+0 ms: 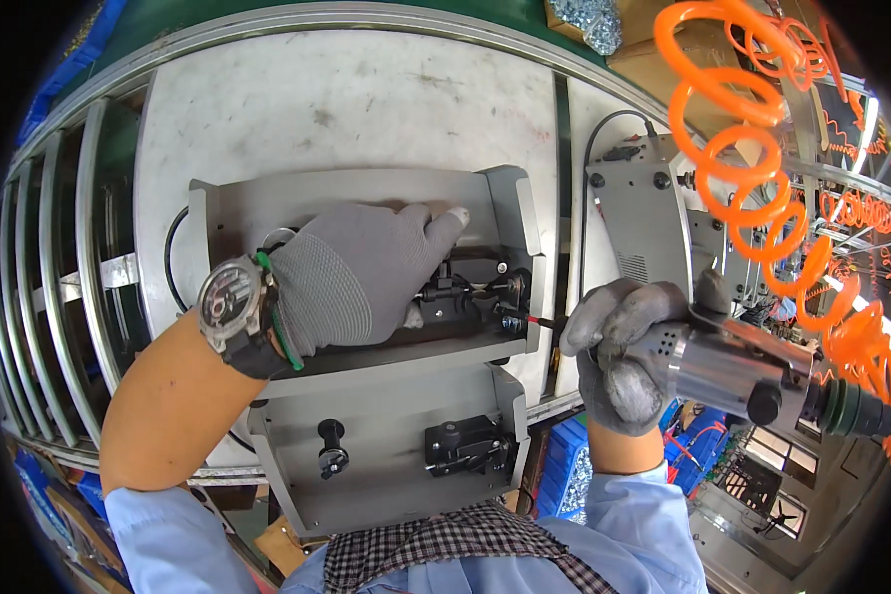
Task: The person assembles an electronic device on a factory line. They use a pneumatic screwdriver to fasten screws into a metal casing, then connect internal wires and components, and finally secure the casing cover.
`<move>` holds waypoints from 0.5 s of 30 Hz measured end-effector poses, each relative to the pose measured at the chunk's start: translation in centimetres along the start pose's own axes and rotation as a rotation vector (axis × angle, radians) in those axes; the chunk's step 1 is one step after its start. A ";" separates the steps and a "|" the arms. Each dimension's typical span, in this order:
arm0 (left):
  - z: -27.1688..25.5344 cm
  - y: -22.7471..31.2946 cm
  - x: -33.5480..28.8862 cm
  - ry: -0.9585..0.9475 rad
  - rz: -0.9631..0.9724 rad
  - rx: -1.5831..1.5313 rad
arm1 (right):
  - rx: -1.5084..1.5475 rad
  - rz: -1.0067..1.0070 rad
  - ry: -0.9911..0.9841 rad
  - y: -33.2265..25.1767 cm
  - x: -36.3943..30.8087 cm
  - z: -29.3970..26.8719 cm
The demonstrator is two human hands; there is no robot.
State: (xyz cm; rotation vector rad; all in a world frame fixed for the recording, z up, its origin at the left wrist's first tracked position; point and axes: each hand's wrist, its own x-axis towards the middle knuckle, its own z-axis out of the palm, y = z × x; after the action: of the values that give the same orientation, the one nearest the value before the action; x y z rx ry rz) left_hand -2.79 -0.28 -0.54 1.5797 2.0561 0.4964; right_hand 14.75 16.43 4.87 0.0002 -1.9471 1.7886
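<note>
My left hand (351,272), in a grey knit glove, reaches into a shallow grey metal housing (257,218). Its visible fingers stretch toward the far wall, apart from the thumb side; the palm's underside is hidden. Just right of it sits a black mechanism (460,292) with a shaft and small metal parts. In my gloved right hand (629,346) is a silver pneumatic screwdriver (733,371), gripped near its front end. Its thin bit (540,320), with a red band, points left at the housing's right end, close to the mechanism; contact I cannot tell.
Nearer me stands a second grey housing (386,406) with a black spool (332,445) and a black mechanism (465,443). At right are another grey housing (643,218) with a cable and an orange coiled air hose (747,198). A blue parts bin (564,465) sits below; metal rollers (89,247) lie left.
</note>
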 end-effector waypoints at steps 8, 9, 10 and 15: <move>-0.6 -1.5 0.8 -0.070 0.031 -0.219 | 0.178 -0.145 0.073 -0.2 2.3 4.4; -0.8 -1.4 1.1 -0.108 0.016 -0.244 | 0.155 -0.140 0.109 0.1 2.2 4.8; -0.7 -1.5 1.0 -0.071 0.026 -0.244 | 0.142 -0.135 0.137 0.5 2.1 5.4; 0.7 -2.1 1.2 -0.024 0.050 -0.212 | 0.116 -0.054 0.073 1.5 1.8 4.8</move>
State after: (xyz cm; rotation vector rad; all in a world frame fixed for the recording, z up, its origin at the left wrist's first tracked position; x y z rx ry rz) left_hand -4.26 0.33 -2.48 1.5059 1.8812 0.6862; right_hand 11.06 12.75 4.02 0.0259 -1.7741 1.8384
